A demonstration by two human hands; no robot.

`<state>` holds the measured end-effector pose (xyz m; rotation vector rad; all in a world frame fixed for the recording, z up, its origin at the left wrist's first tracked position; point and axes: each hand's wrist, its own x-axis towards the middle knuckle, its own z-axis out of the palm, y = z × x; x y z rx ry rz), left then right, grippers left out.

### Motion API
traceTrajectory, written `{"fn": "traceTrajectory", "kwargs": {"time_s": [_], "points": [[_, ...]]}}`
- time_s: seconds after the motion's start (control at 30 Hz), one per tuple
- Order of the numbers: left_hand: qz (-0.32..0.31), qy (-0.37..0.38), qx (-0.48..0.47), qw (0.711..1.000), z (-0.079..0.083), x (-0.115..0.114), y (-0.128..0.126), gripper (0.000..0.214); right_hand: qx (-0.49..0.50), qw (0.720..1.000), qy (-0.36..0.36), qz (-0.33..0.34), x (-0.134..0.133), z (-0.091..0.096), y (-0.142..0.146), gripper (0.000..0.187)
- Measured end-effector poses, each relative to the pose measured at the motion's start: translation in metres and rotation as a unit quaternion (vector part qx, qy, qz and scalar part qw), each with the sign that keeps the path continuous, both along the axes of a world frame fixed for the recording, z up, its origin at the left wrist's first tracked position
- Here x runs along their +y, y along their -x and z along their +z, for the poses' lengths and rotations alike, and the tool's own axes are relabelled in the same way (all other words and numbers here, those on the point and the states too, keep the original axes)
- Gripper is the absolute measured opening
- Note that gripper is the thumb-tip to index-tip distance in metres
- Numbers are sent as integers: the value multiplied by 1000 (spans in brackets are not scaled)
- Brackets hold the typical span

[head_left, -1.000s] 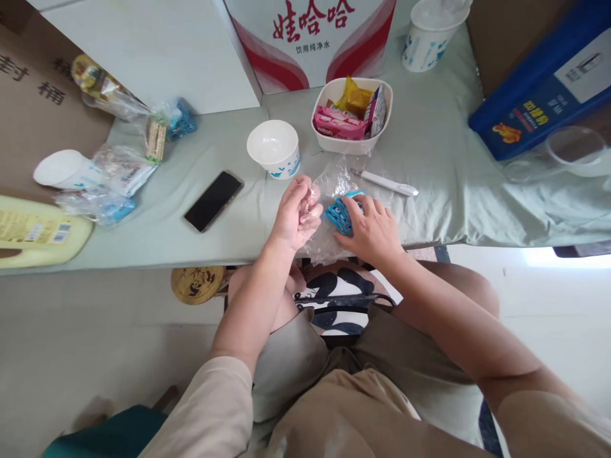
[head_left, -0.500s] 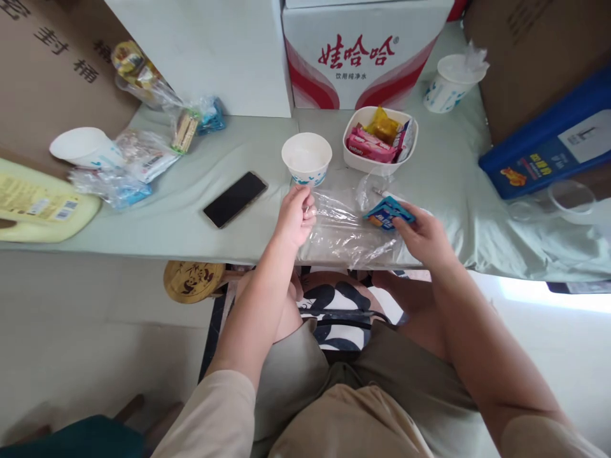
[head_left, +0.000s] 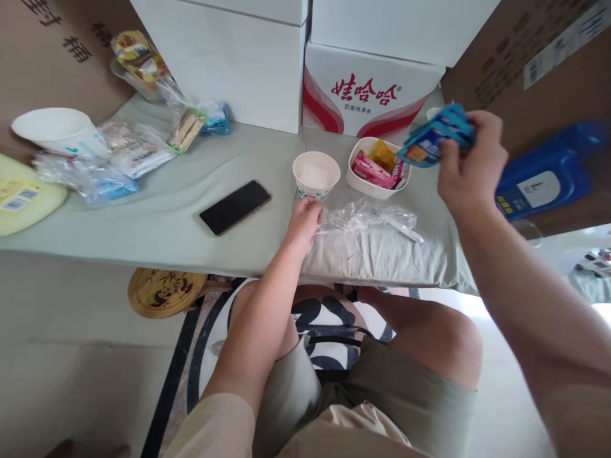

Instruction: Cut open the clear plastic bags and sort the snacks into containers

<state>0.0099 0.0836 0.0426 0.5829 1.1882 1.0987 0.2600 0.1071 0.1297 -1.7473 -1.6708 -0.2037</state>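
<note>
My right hand [head_left: 472, 162] is raised over the table's right side, its fingers closed on several blue snack packets [head_left: 436, 137]. My left hand [head_left: 305, 219] is closed just in front of a white paper bowl [head_left: 316, 173], pinching the end of a crumpled clear plastic bag [head_left: 351, 217]. Whether its fingertips also touch the bowl, I cannot tell. A white plastic utensil [head_left: 405, 230] lies at the bag's right end. Behind the bag stands a square white container [head_left: 367, 186] with pink and yellow snack packets in it.
A black phone [head_left: 235, 207] lies left of my left hand. White cartons [head_left: 367, 95] line the back. At the left are another paper bowl [head_left: 57, 130], wrapped snacks [head_left: 188, 130] and a pale yellow jug [head_left: 28, 197]. A blue bottle [head_left: 548, 175] stands at the right.
My right hand has lifted the blue packets up and to the right, away from the plastic bag. The bag is now bunched up, with the white utensil showing beside it. My left hand stays near the bowl.
</note>
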Motion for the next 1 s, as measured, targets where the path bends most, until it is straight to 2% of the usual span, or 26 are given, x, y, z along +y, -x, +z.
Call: {"fn": "traceTrajectory", "kwargs": {"time_s": [0.07, 0.1, 0.17, 0.2, 0.27, 0.33, 0.37, 0.43, 0.47, 0.5, 0.57, 0.6, 0.67, 0.73, 0.83, 0.87, 0.97, 1.0], "points": [[-13, 1, 2, 1000, 1, -1, -1, 20, -86, 992, 90, 4, 40, 4, 4, 39], [-18, 1, 3, 1000, 1, -1, -2, 20, -128, 984, 115, 34, 61, 0, 3, 35], [-29, 2, 5, 1000, 0, -2, -2, 21, -169, 973, 116, 104, 105, -15, -4, 30], [-35, 4, 5, 999, 0, -1, -2, 21, -178, 966, 104, 155, 125, -24, -9, 34], [-44, 3, 5, 999, -3, 0, -2, 22, -204, 945, 112, 230, 157, -40, -16, 60], [-52, -3, 8, 999, -6, 2, -2, 21, -232, 929, 174, 231, 171, -47, -15, 82], [-53, -8, 13, 998, -7, 3, -2, 21, -235, 927, 193, 220, 169, -48, -12, 86], [-51, -18, 28, 998, -10, 3, -1, 21, -214, 938, 181, 204, 146, -44, -1, 81], [-50, -23, 40, 998, -11, 3, -1, 20, -194, 947, 150, 210, 127, -42, 5, 71], [-49, -30, 53, 997, -12, 3, 0, 20, -178, 949, 124, 227, 104, -41, 10, 59], [-53, -46, 78, 994, -14, 1, 1, 18, -171, 930, 119, 302, 53, -44, 16, 47], [-60, -53, 87, 993, -15, 0, 2, 18, -183, 916, 129, 334, 28, -48, 17, 50], [-73, -67, 104, 990, -18, -1, 3, 18, -220, 899, 154, 347, -17, -57, 15, 67], [-83, -82, 125, 985, -22, -2, 3, 17, -246, 897, 176, 323, -54, -64, 11, 63], [-87, -105, 171, 976, -31, 1, 2, 16, -251, 916, 181, 254, -94, -70, 8, 30], [-84, -110, 187, 973, -35, 2, 1, 15, -244, 921, 192, 235, -104, -71, 8, 26], [-69, -106, 216, 968, -46, 6, -2, 3, -186, 920, 274, 211, -128, -83, 10, 22], [-59, -109, 224, 967, -49, 6, -1, 7, -163, 915, 305, 207, -134, -89, 11, 22]]}}
